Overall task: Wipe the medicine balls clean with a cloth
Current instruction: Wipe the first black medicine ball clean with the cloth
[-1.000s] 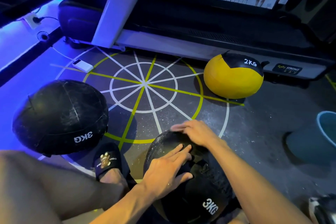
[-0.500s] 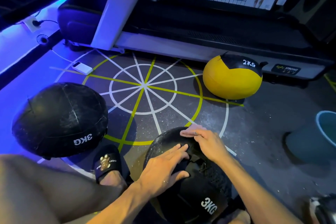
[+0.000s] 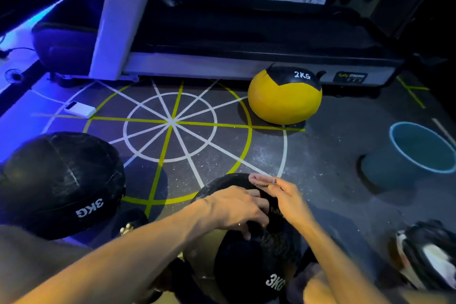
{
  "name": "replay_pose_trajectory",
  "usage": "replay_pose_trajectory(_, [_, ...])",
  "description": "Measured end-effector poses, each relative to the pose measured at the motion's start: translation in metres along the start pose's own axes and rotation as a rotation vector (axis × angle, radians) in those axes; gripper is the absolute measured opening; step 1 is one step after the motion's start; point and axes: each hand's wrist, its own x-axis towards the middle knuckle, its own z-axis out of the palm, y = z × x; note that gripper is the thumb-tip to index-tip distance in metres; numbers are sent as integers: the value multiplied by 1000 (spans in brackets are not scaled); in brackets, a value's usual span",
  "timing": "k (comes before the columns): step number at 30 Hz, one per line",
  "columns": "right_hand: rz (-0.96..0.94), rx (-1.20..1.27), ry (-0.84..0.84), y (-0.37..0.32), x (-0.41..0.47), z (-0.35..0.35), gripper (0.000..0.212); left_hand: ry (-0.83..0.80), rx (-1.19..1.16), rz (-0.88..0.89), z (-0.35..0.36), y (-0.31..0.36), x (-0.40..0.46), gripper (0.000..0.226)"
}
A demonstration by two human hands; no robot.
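My left hand (image 3: 237, 210) lies on top of the near black ball (image 3: 246, 261), fingers curled onto its surface; whether that grip pinches anything I cannot tell. My right hand (image 3: 286, 201) rests on the ball's far side, fingers straight and together. This ball sits on the floor (image 3: 320, 168) between my legs. A second black ball (image 3: 59, 182) lies left, a yellow ball (image 3: 283, 99) beyond, a bucket (image 3: 417, 153) right.
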Motion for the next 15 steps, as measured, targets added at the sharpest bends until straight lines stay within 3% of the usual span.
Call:
replay_pose_trajectory(3, [13,26,45,3,-9,-8,45,21,-11,84,5,-2,1,27])
replay_pose_trajectory(6, [3,39,89,1,-18,-17,45,-57,-2,54,-4,-1,-1,29])
replay_pose_trajectory(9, [-18,37,177,-14,-26,-24,45,-109,35,-93,-21,-8,-4,33])
replay_pose_trajectory(15, [-98,-72,259,-40,-35,-42,45,-38,136,-362,-66,-39,-27,37])
